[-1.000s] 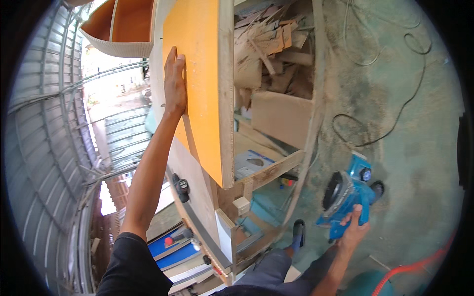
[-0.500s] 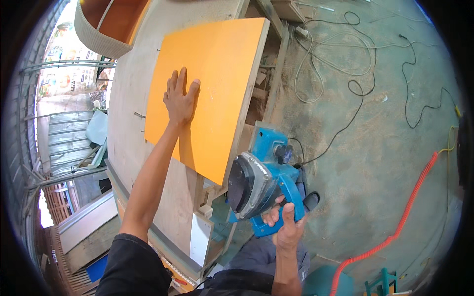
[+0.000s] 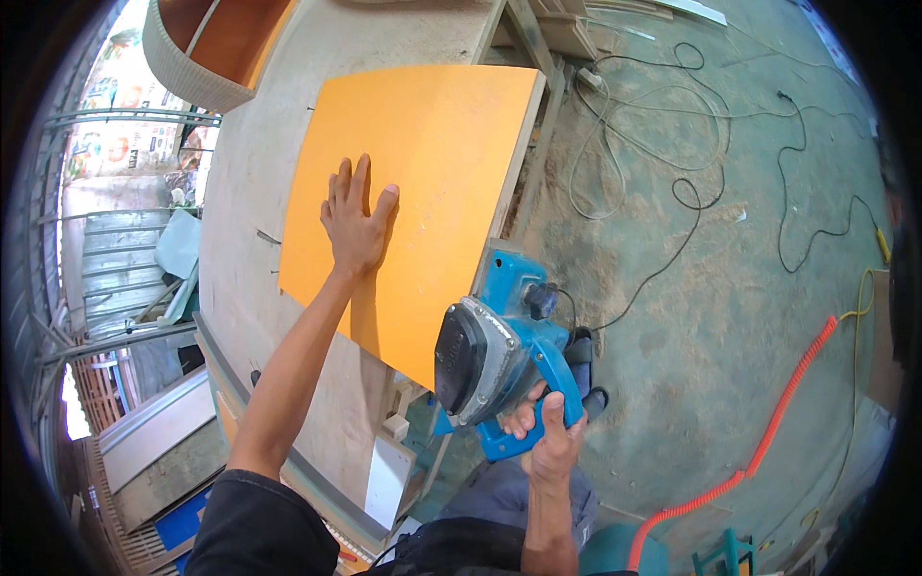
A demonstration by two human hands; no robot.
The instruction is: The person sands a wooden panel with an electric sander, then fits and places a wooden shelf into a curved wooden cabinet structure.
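An orange-faced board point(image 3: 442, 144) lies flat on the wooden workbench point(image 3: 240, 192), its right edge reaching the bench's side. My left hand point(image 3: 357, 226) rests on the orange face with fingers spread. My right hand point(image 3: 547, 432) grips the rear handle of a blue electric planer point(image 3: 514, 336). The planer is turned on its side, with its black cover facing up, against the near part of the board's right edge. Its sole and blade are hidden from this view.
A curved cabinet piece point(image 3: 197, 82) with an orange inside stands at the far left of the bench. Black and white cables point(image 3: 663, 144) loop over the dusty floor at right. A coiled red hose point(image 3: 792, 389) runs along the right. Several nails stick out beside the board's left edge.
The planer sits closer against the board's edge and now covers its near right corner. My left hand stays spread on the orange face. The whole view has shifted slightly.
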